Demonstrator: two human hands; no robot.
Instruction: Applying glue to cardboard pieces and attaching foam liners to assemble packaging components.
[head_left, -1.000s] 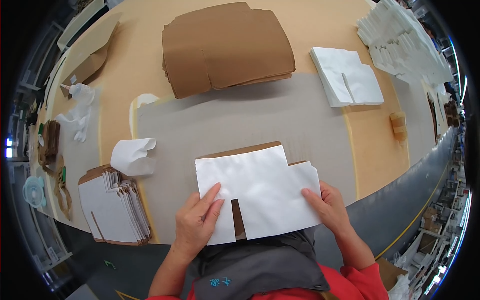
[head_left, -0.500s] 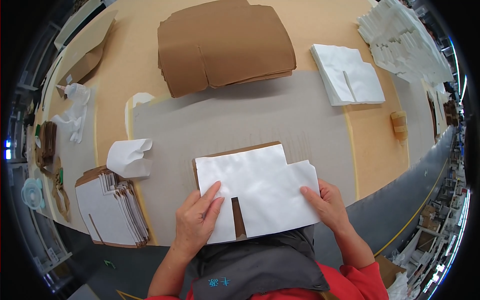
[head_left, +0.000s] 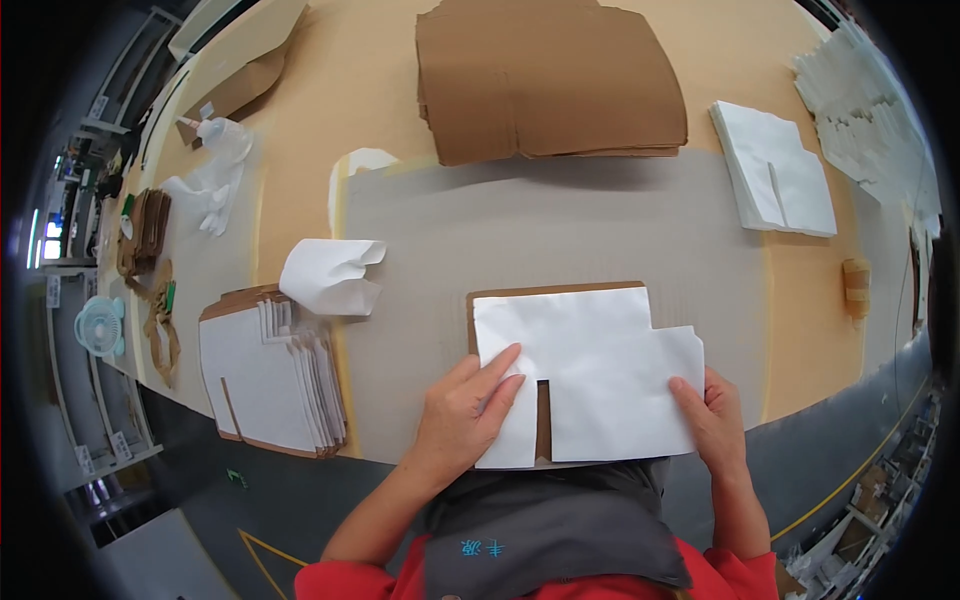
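Observation:
A white sheet with a stepped upper-right corner and a narrow slot in its near edge lies over a brown cardboard piece. The brown shows along the top and left edges and through the slot. My left hand lies on the sheet left of the slot, index finger and thumb stretched out on the surface. At the right edge, my right hand grips the sheet, its thumb on top and its other fingers mostly hidden at the side. Whether those fingers also hold the cardboard cannot be seen.
Brown cardboard pieces are stacked at the back, white slotted sheets at the right. White-faced cardboard pieces lie left, beside a crumpled white sheet. Farther left are a squeeze bottle and a small fan; a tape roll sits right.
The view has swung left, so the table things appear farther right. The white sheet lies flatter and straighter over the cardboard, and its slot looks narrower. Both hands stay on it.

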